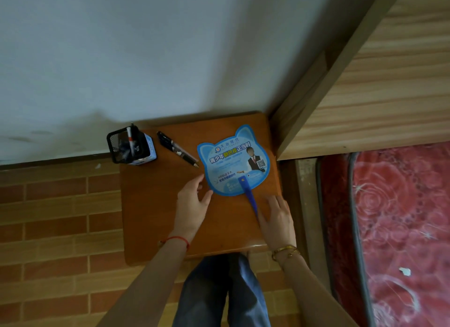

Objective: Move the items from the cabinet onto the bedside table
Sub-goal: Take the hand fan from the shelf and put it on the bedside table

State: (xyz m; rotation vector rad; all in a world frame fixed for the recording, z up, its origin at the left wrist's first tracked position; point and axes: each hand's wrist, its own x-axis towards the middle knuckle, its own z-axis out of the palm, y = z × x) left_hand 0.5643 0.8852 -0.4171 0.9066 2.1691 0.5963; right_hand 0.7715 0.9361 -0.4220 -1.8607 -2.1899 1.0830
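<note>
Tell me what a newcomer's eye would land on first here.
First, the blue cat-shaped fan lying flat on the wooden bedside table, with the left hand at its lower left edge and the right hand beside its handle. Next, the black pens left of the fan and the mesh pen holder at the table's far left corner.

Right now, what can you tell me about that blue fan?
The fan is a flat, cat-eared blue card, plastic by the look, printed with text, a figure and a QR code, on a dark blue handle. It lies face up on the table. The left hand touches its rim; the right hand rests by the handle.
</note>
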